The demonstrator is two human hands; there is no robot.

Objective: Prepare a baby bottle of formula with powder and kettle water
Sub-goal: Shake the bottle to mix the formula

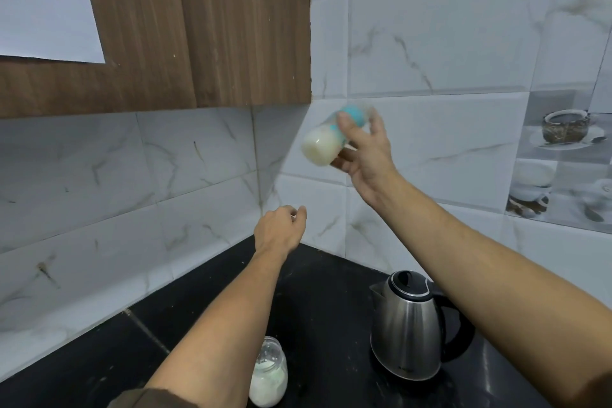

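A white marble-look tiled wall fills most of the frame and forms an inside corner near the centre. At the right edge are a few grey picture tiles showing cups and bowls. A brown wood-grain cabinet hangs in the upper left. A glossy black counter runs across the bottom of the frame.

Two bare forearms reach up from the bottom edge towards the corner.

A steel electric kettle stands upright on the counter at the lower right. It has a black lid and handle, and its spout points left.

At the bottom centre, a small clear glass jar stands on the counter, partly filled with white powder. It has no lid and sits just beside the left forearm.

The baby bottle is in the air right of centre, in front of the wall and well above the counter. It is blurred and tilted, with its base down and to the left and its teal collar up and to the right. It holds creamy white liquid.

The right hand grips the bottle, fingers wrapped around its upper part.

The left hand hangs in the air below the bottle, apart from it, with its back to the camera and its fingers curled. It is not possible to tell whether it is holding anything.
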